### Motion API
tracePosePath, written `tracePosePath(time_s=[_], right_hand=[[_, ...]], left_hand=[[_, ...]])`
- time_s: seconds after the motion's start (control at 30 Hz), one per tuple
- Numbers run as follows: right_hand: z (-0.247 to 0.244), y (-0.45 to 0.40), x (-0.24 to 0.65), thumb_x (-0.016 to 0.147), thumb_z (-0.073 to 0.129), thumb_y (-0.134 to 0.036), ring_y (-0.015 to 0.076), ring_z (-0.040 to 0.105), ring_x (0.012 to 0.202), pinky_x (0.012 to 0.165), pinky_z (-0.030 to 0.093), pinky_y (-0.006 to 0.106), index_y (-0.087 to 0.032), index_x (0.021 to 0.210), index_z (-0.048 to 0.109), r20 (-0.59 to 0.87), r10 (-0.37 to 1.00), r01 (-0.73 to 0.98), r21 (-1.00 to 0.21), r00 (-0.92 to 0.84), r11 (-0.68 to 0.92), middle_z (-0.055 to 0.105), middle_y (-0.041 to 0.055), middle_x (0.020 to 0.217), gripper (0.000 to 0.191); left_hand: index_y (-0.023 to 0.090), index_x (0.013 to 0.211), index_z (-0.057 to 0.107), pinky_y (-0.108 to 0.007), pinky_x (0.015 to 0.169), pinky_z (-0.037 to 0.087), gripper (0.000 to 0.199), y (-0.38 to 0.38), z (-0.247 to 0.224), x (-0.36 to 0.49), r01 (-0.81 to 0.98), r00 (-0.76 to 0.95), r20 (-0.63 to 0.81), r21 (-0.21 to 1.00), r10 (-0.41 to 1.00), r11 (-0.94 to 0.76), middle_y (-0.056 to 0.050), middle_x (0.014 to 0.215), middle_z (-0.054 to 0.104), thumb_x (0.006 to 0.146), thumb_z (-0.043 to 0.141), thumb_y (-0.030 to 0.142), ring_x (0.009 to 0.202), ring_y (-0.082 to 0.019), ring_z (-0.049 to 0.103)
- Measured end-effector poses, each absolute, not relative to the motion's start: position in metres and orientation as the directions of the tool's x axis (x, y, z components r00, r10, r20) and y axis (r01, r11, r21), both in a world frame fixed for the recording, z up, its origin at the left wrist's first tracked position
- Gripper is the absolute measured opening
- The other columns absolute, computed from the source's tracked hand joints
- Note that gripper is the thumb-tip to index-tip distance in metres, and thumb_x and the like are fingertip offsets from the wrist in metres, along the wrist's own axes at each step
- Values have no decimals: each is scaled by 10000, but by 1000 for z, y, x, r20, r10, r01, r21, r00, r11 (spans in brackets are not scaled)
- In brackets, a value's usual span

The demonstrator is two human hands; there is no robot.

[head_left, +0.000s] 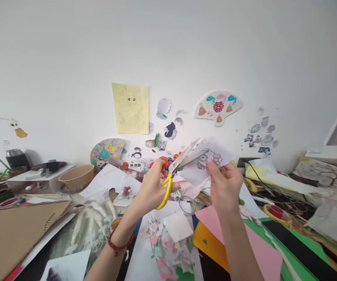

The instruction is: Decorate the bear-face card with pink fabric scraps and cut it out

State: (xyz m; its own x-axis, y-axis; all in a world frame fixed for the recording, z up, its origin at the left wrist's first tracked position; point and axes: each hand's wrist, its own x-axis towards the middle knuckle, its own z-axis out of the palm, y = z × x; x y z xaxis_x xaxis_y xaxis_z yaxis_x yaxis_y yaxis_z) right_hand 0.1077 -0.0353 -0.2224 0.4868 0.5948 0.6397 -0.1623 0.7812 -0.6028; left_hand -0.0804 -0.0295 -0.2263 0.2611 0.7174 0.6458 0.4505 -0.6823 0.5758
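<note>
Scissors with yellow and orange handles (164, 195) are gripped in my left hand (153, 185), their blades apart and pointing up to the right. My right hand (225, 185) pinches a white sheet (193, 168) printed with a cartoon figure, thumb on its face. The blades lie across the sheet's left and upper part, near the drawing. Below the hands, a pile of pink, green and white paper scraps (168, 246) rests on white paper. A roll of clear tape (187, 205) stands between my wrists.
Pink paper (262, 246), orange paper (209, 244) and a black phone-like slab (297, 246) lie at the right. Brown cardboard (16, 234) and a tan bowl (76, 177) are at the left. A yellow drawing (132, 113) and a paper fan (218, 106) hang on the wall.
</note>
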Motion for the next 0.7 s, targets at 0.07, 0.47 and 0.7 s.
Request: tracePosePath(time_s=[0.07,0.47,0.7], right_hand=[[-221,-36,108,756,784,-339,260,699,972,875,562,419,-186,1007,723,687,534,-96,-567,494,818,759,91,977,301],[-224,-31,104,771,780,-337,245,708,945,892,562,418,-226,1121,696,756,523,-31,-558,393,829,759,80,1006,376],[-229,-27,106,722,820,-346,271,714,918,806,583,400,-192,875,761,720,601,-20,-635,347,772,778,79,923,224]], left_hand=[[211,1106,477,-312,786,424,375,-26,-227,-89,502,253,670,527,698,-686,-20,985,540,754,606,205,863,-181,511],[202,989,514,-293,661,372,254,-21,-223,-97,553,302,587,533,751,-640,8,820,564,763,602,280,712,-175,509],[212,921,522,-259,609,318,202,-24,-222,-99,557,320,589,516,742,-650,40,740,542,762,632,270,657,-147,466]])
